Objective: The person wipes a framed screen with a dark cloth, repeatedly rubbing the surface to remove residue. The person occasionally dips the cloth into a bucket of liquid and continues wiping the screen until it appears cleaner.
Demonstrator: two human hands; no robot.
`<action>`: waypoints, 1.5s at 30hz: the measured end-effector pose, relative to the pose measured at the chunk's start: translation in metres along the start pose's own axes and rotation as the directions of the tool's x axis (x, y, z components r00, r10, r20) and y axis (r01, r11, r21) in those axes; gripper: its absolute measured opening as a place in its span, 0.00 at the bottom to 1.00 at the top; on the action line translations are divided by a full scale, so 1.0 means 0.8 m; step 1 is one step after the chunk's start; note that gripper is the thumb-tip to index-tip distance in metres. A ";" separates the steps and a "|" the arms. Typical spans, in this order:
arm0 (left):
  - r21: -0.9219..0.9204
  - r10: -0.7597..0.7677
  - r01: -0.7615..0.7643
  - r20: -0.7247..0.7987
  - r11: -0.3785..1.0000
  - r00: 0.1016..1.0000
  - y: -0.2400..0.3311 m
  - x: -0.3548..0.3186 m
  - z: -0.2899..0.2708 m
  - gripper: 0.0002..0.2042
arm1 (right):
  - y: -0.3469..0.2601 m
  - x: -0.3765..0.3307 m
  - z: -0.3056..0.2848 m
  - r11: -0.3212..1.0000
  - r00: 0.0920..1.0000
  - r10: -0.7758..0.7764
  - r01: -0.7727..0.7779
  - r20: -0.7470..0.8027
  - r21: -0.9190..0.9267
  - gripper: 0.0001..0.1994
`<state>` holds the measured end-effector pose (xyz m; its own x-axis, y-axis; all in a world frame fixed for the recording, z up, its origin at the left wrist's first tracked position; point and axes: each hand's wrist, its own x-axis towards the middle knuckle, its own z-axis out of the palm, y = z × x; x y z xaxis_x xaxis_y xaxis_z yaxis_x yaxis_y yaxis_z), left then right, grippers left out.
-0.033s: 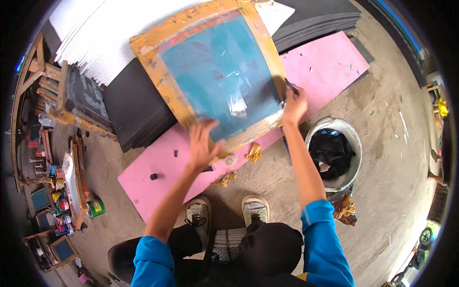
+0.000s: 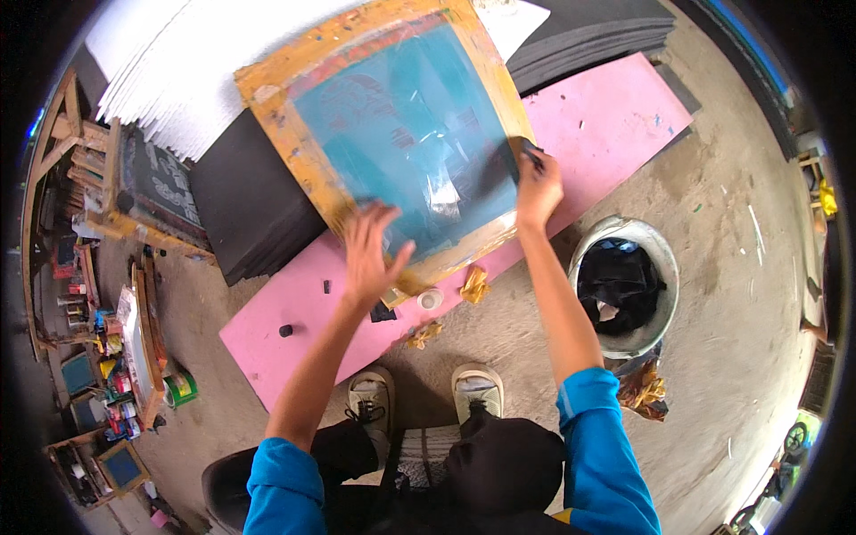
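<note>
A silk-screen frame [image 2: 308, 169] with teal mesh and a paint-stained yellow wooden border lies tilted in front of me, over a pink sheet [image 2: 267, 361] and a black stack. My left hand [image 2: 368, 250] rests at the frame's near-left edge, fingers spread and slightly blurred. At the right edge of the mesh, my right hand [image 2: 539, 192] is closed round a small black object [image 2: 530, 155] whose kind I cannot make out. A dark shadow or smear shows on the mesh beside it. Crumpled brown tape [image 2: 475, 283] and a roll of clear tape [image 2: 430, 300] lie near the frame's near edge.
White sheets [image 2: 205, 62] are stacked at the far left, black sheets [image 2: 254, 192] below them. A bucket [image 2: 670, 294] of black cloth stands at right. Another screen frame [image 2: 156, 178] leans at left, near a green can [image 2: 181, 389]. A small black cap-like piece [image 2: 285, 331] sits on the pink sheet.
The frame has shifted slightly to the left. My right hand has moved a little left with the black object, and my left hand has moved slightly left and up.
</note>
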<state>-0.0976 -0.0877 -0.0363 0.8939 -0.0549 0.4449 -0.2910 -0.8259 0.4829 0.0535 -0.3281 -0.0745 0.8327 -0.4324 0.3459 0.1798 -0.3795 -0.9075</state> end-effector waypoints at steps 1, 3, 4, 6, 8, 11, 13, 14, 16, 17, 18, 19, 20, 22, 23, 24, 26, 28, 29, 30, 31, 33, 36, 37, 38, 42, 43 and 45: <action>0.130 0.028 -0.024 -0.030 0.991 0.999 -0.021 0.021 -0.013 0.26 | -0.018 -0.022 0.026 0.968 0.980 -0.173 0.188 0.101 -0.164 0.09; 0.287 0.066 -0.043 -0.070 0.957 0.995 -0.036 0.049 -0.012 0.26 | -0.010 -0.035 0.043 0.890 0.893 -0.376 0.423 0.248 -0.173 0.19; 0.351 0.057 -0.027 -0.077 0.936 0.995 -0.042 0.055 -0.008 0.26 | -0.003 -0.042 0.045 0.851 0.866 -0.386 0.468 0.318 -0.238 0.24; 0.465 0.044 -0.014 -0.053 0.885 0.998 -0.046 0.059 0.001 0.26 | 0.008 -0.057 0.046 0.821 0.837 -0.367 0.497 0.407 -0.282 0.30; 0.564 0.020 -0.020 0.005 0.826 1.000 -0.040 0.058 0.002 0.27 | 0.000 -0.082 0.043 0.849 0.833 -0.326 0.466 0.447 -0.250 0.34; 0.586 -0.006 -0.011 0.028 0.810 1.000 -0.047 0.055 -0.001 0.28 | -0.010 -0.175 0.015 0.841 0.512 -0.306 0.540 0.803 -0.024 0.38; 0.580 0.021 -0.026 0.015 0.814 1.000 -0.052 0.054 0.002 0.28 | 0.000 -0.151 0.013 0.653 0.350 -0.426 0.757 0.834 0.016 0.38; 0.564 0.016 -0.022 0.017 0.826 1.000 -0.050 0.055 0.005 0.28 | 0.004 -0.134 0.015 0.540 0.258 -0.459 0.841 0.850 0.036 0.39; 0.552 -0.018 -0.003 0.032 0.834 0.999 -0.046 0.052 0.007 0.28 | -0.028 -0.057 0.043 0.600 0.616 -0.310 0.718 0.724 -0.353 0.38; 0.538 -0.027 0.005 0.033 0.843 0.999 -0.037 0.059 0.013 0.29 | -0.021 -0.017 0.056 0.630 0.708 -0.466 0.686 0.530 -0.363 0.36; 0.535 -0.037 0.014 0.032 0.845 0.999 -0.035 0.065 0.014 0.29 | -0.026 -0.001 0.070 0.691 0.761 -0.448 0.628 0.470 -0.358 0.35; 0.579 -0.037 0.004 0.046 0.815 0.998 -0.036 0.065 0.012 0.29 | -0.032 -0.010 0.077 0.731 0.778 -0.436 0.600 0.452 -0.327 0.35; 0.625 -0.039 -0.003 0.052 0.781 0.998 -0.040 0.063 0.012 0.30 | -0.034 -0.026 0.084 0.766 0.792 -0.430 0.574 0.433 -0.289 0.36; 0.676 -0.036 -0.005 0.046 0.737 0.998 -0.049 0.059 0.010 0.31 | -0.038 -0.077 0.076 0.776 0.742 -0.392 0.584 0.545 -0.237 0.38; 0.670 -0.031 -0.005 0.042 0.742 0.999 -0.049 0.062 0.010 0.31 | -0.028 -0.112 0.059 0.752 0.661 -0.387 0.630 0.643 -0.194 0.38; 0.667 -0.031 -0.006 0.043 0.745 0.999 -0.049 0.062 0.010 0.31 | -0.021 -0.147 0.041 0.759 0.589 -0.316 0.627 0.744 -0.174 0.37; 0.657 -0.016 -0.013 0.037 0.754 0.999 -0.048 0.063 0.012 0.30 | -0.012 -0.159 0.016 0.741 0.456 -0.329 0.668 0.827 -0.074 0.37; 0.654 -0.013 -0.007 0.026 0.756 1.000 -0.049 0.061 0.012 0.30 | -0.013 -0.132 0.028 0.617 0.442 -0.357 0.773 0.823 -0.148 0.37; 0.660 -0.014 -0.004 0.022 0.751 1.000 -0.053 0.059 0.010 0.30 | -0.030 -0.102 0.047 0.536 0.470 -0.372 0.813 0.800 -0.228 0.37; 0.650 -0.026 0.002 0.028 0.760 0.999 -0.049 0.058 0.012 0.30 | -0.042 -0.063 0.067 0.555 0.541 -0.424 0.789 0.726 -0.264 0.37; 0.631 -0.030 0.004 0.031 0.775 0.999 -0.042 0.060 0.016 0.30 | -0.051 -0.027 0.082 0.568 0.608 -0.469 0.763 0.641 -0.308 0.37; 0.620 -0.032 0.002 0.038 0.785 0.999 -0.040 0.064 0.015 0.30 | -0.059 0.007 0.109 0.667 0.694 -0.527 0.695 0.490 -0.267 0.38; 0.646 -0.041 0.008 0.036 0.763 0.999 -0.046 0.060 0.012 0.30 | -0.058 -0.045 0.107 0.753 0.721 -0.477 0.630 0.502 -0.190 0.39; 0.648 -0.041 0.013 0.029 0.762 0.999 -0.047 0.059 0.012 0.30 | -0.051 -0.079 0.090 0.752 0.678 -0.459 0.640 0.574 -0.154 0.39; 0.649 -0.036 0.012 0.024 0.761 0.999 -0.046 0.061 0.012 0.30 | -0.038 -0.111 0.070 0.741 0.622 -0.425 0.656 0.658 -0.141 0.39; 0.656 -0.038 0.008 0.031 0.755 0.999 -0.045 0.062 0.012 0.31 | -0.012 -0.141 0.035 0.640 0.446 -0.378 0.759 0.811 -0.119 0.36; 0.652 -0.037 0.008 0.031 0.758 0.999 -0.044 0.061 0.014 0.31 | -0.011 -0.125 0.041 0.572 0.416 -0.392 0.809 0.821 -0.137 0.36; 0.640 -0.048 0.013 0.038 0.768 0.998 -0.043 0.060 0.012 0.31 | -0.036 -0.058 0.076 0.614 0.575 -0.449 0.755 0.684 -0.231 0.34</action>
<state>-0.0415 -0.0673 -0.0393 0.9189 -0.0365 0.3927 0.0059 -0.9943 -0.1063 0.0411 -0.2474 -0.0787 0.7560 0.4811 0.4438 0.6178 -0.7485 -0.2410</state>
